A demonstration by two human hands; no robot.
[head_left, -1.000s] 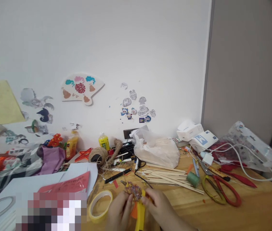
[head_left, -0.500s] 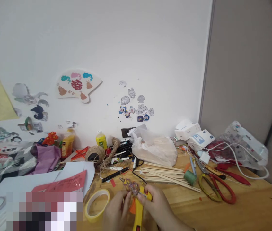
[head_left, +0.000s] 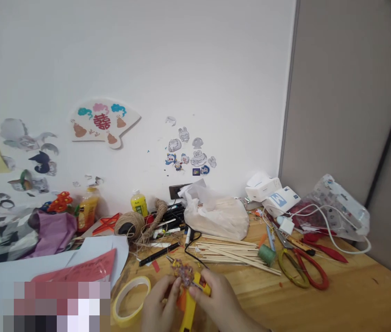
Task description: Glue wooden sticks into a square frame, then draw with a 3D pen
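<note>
Between my hands is a small lumpy clump [head_left: 184, 273] in mixed purple, orange and yellow colours; its kind is too blurred to name. My left hand [head_left: 160, 302] pinches its lower left side. The fingers of my right hand [head_left: 216, 295] are curled in, with the thumb against the clump's lower right side. Directly behind and below it shows a yellow glue gun [head_left: 189, 311], its metal nozzle pointing up and left and its handle running down. The clump and my right hand cover its middle. An orange piece [head_left: 181, 299] shows between my hands.
A yellow tape roll [head_left: 117, 302] lies left of my hands. Beyond them are bamboo sticks [head_left: 230, 252], a black pen [head_left: 159, 254], twine [head_left: 129, 225] and a white plastic bag [head_left: 216, 214]. Green thread [head_left: 267, 255] and scissors [head_left: 311, 267] lie right. A red packet [head_left: 77, 266] rests on white paper.
The view has turned slightly right, so everything sits further left in the picture. Both hands stay around the clump, with only small finger shifts.
</note>
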